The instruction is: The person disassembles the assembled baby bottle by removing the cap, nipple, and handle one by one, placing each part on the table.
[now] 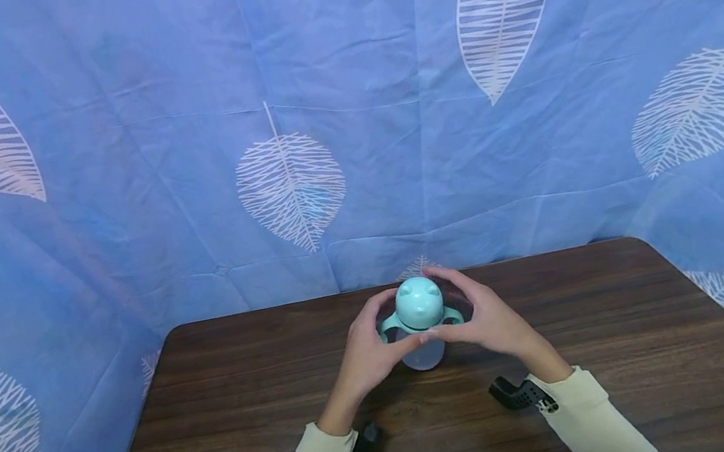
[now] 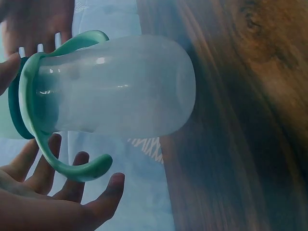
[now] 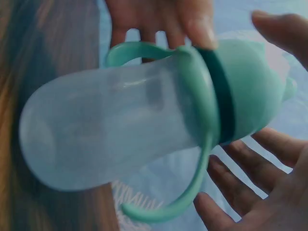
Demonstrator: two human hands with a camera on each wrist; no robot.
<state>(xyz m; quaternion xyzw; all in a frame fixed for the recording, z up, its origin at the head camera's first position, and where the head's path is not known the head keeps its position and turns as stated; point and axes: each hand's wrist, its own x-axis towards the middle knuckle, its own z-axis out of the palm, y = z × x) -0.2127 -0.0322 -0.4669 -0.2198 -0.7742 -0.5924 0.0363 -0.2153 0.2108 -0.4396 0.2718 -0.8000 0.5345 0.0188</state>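
A baby bottle with a clear body, a teal rounded cap and two curved handles is upright above the wooden table, between both hands. Whether its base touches the wood, I cannot tell. My left hand loosely surrounds the bottle's left side, with its thumb against the collar. Its fingers are spread beside the handle. On the other side my right hand curves around the cap, its relaxed fingers near the collar and handle. The thumb tips come close together in front.
The dark wooden table has rounded far corners. A blue cloth with white leaf prints hangs behind it and along the sides. Black wrist devices sit near the cream sleeves.
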